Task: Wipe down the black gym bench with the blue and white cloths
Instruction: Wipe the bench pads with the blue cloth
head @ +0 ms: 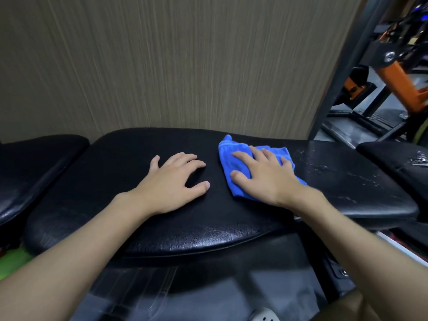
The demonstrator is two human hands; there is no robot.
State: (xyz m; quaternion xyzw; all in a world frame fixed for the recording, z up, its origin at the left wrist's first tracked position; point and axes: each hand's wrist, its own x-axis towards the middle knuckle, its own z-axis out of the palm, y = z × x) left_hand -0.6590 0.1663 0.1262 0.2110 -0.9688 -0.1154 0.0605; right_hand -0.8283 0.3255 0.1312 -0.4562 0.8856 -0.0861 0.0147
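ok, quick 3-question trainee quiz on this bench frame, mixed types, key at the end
1. True or false: the left hand rests on a cloth.
2. Which hand presses the blue cloth? A) left B) right
3. Fill in: the wet droplets on the black bench lie to the cloth's ___.
Key: 1 false, it lies bare on the bench; 2 B, the right hand; 3 right.

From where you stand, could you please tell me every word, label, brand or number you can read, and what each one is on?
No text here can be read.
Round badge on the gym machine at the upper right: some kind of mark, too small and blurred to read.
Black bench and blue cloth: no writing shows on either.
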